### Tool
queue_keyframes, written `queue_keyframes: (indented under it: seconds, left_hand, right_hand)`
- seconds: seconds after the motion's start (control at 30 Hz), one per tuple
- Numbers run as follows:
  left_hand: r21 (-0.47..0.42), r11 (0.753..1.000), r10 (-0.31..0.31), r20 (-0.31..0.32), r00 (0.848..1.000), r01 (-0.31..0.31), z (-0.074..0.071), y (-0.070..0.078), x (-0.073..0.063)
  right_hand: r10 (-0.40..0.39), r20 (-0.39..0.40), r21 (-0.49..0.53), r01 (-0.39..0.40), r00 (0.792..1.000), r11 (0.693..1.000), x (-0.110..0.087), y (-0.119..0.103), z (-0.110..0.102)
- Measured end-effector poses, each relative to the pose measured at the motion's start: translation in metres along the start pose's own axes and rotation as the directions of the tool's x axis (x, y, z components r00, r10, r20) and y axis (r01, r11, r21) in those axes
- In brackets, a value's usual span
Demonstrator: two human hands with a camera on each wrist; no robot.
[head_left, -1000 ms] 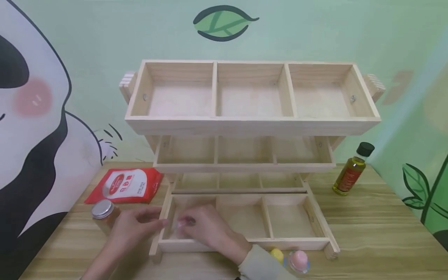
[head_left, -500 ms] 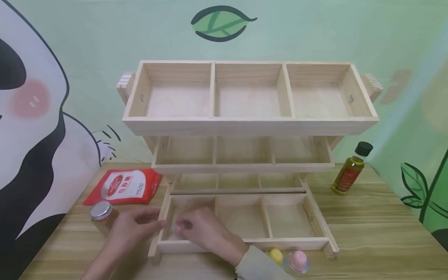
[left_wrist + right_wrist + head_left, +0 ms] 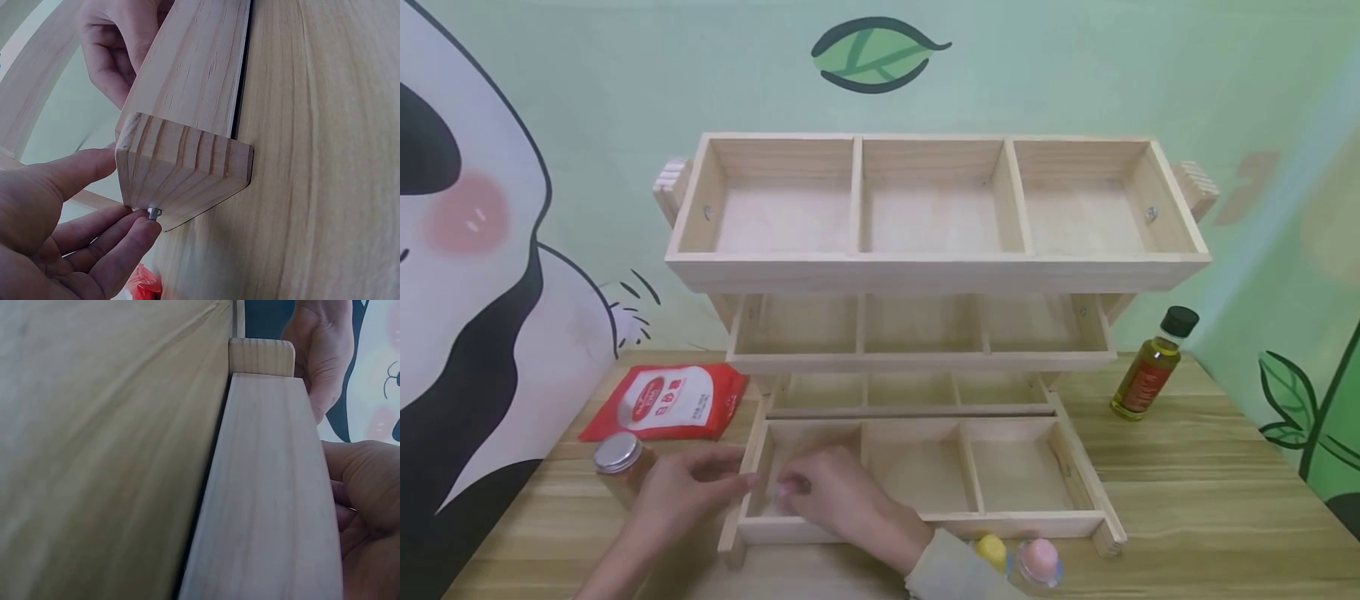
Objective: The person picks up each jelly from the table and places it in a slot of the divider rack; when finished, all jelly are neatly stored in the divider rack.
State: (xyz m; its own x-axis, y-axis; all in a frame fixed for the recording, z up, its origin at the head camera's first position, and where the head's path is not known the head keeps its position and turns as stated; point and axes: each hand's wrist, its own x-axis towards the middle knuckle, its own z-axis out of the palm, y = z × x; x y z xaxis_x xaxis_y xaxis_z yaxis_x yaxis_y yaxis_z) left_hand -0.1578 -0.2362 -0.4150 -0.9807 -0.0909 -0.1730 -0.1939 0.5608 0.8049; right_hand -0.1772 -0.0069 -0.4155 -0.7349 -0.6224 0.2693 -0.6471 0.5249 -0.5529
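Observation:
A tiered wooden storage box (image 3: 937,275) stands open, each tier split into compartments. In the head view, my left hand (image 3: 681,496) pinches the left side of the bottom tray (image 3: 1026,525). Up close in the left wrist view, the thumb meets the wood's edge and the fingers lie by a small metal bolt (image 3: 154,213). My right hand (image 3: 842,496) reaches into the bottom tray's left compartment, fingers curled around a small pinkish thing (image 3: 785,492) that they mostly cover. In the right wrist view, the tray's front wall (image 3: 269,487) hides those fingertips in part.
A jar with a silver lid (image 3: 617,454) stands beside my left hand, before a red and white packet (image 3: 662,402). At right is an oil bottle (image 3: 1150,367). Small yellow (image 3: 992,552) and pink (image 3: 1040,560) rounded things sit near my right sleeve. A painted wall (image 3: 1037,67) rises behind.
Both hands stay almost in the same place. The head view shifts slightly. My right fingers make only very small movements in the left compartment.

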Motion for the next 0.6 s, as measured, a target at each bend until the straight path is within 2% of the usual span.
queue_keyframes:
  seconds: [0.13,0.33,0.6]
  left_hand:
    - [-0.001,1.000,-0.003,-0.004,1.000,0.003,0.000,0.000,0.000]
    - [0.005,1.000,-0.006,-0.004,1.000,0.006,0.000,0.001,-0.001]
    - [0.003,1.000,-0.012,0.001,1.000,0.012,0.000,0.002,-0.001]
  right_hand:
    - [0.005,0.012,0.018,-0.005,1.000,1.000,-0.001,-0.002,-0.005]
    - [0.045,0.051,0.097,-0.050,0.998,0.994,-0.007,-0.006,-0.020]
    - [0.034,0.031,0.195,-0.040,0.999,0.980,-0.018,-0.006,-0.039]
